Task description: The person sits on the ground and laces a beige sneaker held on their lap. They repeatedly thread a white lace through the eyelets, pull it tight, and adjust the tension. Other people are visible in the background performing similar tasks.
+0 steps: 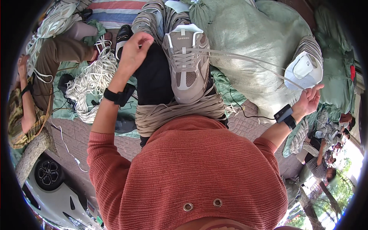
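Two hands: both raised over the lap, well apart.
Left hand point(134, 50): lifted above the left knee, fingers curled inward and pinched together; whether a cord sits in the pinch, cannot tell. Black wristband just below it.
Right hand point(308, 101): out to the right, fingers loosely bent, pinching the far end of the pale cords point(245, 59); black wristband on the wrist.
Pale cords: stretched taut from the shoe's lace area across to the right hand, passing over the green sack point(249, 42).
Grey shoe point(186, 63): on the raised foot, centre, sole towards the camera; a coil of beige cord point(172, 113) wound around the leg just below it.
Blocking view: red knit sweater point(191, 172) fills the lower half and hides the lap.
Left side: heap of white cord point(92, 82) on the ground; another person's arm point(23, 103) at the left rim.
Right side: white-and-grey shoe point(304, 69) resting on the sack, near the right hand.
Far right: people sitting, small.
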Tool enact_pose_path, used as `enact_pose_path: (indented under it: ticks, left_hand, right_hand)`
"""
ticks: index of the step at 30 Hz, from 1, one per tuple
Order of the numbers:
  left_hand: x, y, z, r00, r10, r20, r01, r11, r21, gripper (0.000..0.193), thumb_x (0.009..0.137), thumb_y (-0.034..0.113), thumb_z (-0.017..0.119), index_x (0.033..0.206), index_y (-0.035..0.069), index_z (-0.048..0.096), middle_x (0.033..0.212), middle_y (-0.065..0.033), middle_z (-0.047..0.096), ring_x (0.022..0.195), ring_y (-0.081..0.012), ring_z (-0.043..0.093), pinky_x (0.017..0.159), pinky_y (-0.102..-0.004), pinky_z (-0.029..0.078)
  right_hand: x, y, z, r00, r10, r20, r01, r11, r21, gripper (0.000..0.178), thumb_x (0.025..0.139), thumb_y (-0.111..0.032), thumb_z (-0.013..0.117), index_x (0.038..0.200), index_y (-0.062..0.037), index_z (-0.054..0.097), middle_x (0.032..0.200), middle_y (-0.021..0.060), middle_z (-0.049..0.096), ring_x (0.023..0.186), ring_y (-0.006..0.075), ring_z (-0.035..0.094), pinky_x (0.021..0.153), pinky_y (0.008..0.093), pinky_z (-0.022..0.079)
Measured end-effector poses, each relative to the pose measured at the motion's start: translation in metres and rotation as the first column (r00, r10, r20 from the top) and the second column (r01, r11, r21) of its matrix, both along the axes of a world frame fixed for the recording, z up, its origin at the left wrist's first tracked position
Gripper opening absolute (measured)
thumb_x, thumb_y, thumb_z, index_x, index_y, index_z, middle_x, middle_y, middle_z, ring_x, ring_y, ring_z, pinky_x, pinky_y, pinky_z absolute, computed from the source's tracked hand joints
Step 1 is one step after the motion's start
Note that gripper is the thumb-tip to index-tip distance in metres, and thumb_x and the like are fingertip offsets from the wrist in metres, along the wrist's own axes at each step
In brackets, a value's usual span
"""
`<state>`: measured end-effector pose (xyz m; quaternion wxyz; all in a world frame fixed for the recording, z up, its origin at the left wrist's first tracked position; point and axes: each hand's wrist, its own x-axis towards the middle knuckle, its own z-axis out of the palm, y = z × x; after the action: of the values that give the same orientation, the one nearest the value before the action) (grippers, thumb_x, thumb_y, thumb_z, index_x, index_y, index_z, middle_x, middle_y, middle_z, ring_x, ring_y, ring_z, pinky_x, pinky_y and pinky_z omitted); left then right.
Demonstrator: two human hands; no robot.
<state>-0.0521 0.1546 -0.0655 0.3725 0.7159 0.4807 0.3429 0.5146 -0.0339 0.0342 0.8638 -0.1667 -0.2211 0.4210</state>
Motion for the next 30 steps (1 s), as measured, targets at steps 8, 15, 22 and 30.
enact_pose_path:
  ticks: [8,15,22,30]
  left_hand:
    - [0.049,-0.016,0.022,0.919,-0.188,-0.347,0.334,0.839,0.429,0.011,0.075,0.009,0.070,0.082,0.009,0.062,0.092,-0.0032,0.056,0.094,-0.0247,0.054,0.083,-0.0386,0.043]
    - [0.065,-0.024,0.027,0.817,-0.142,-0.558,0.425,0.803,0.418,0.014,0.072,0.011,0.071,0.080,0.010,0.060,0.092,-0.0021,0.056,0.095,-0.0214,0.054,0.080,-0.0355,0.037]
    - [0.067,-0.018,0.024,0.827,-0.205,-0.523,0.406,0.861,0.305,0.009,0.074,0.009,0.066,0.082,0.008,0.061,0.080,-0.0094,0.060,0.074,-0.0250,0.060,0.074,-0.0366,0.040]
    - [0.061,-0.021,0.020,0.900,-0.225,-0.375,0.305,0.937,0.171,0.010,0.076,0.007,0.066,0.082,0.009,0.058,0.074,-0.0050,0.062,0.067,-0.0239,0.061,0.070,-0.0353,0.040]
  right_hand:
    - [-0.160,0.088,-0.031,0.828,0.280,0.485,0.009,0.859,-0.512,0.027,0.096,-0.016,0.052,0.116,-0.0035,0.063,0.114,0.0060,0.066,0.059,0.0052,0.041,0.053,0.0215,0.035]
    - [-0.294,0.143,-0.058,-0.622,0.113,0.775,-0.016,0.988,-0.156,0.011,0.085,-0.010,0.064,0.095,-0.0063,0.063,0.096,0.0052,0.060,0.078,0.0298,0.064,0.064,0.0393,0.052]
    - [-0.298,0.160,-0.059,-0.572,0.222,0.790,-0.107,0.934,-0.340,0.014,0.088,-0.018,0.062,0.095,-0.0057,0.062,0.090,0.0038,0.059,0.077,0.0247,0.063,0.065,0.0379,0.049]
    - [-0.282,0.159,-0.067,-0.174,0.675,0.717,-0.150,0.702,-0.696,0.016,0.088,-0.020,0.064,0.097,-0.0077,0.059,0.074,-0.0017,0.048,0.068,0.0082,0.042,0.059,0.0255,0.037]
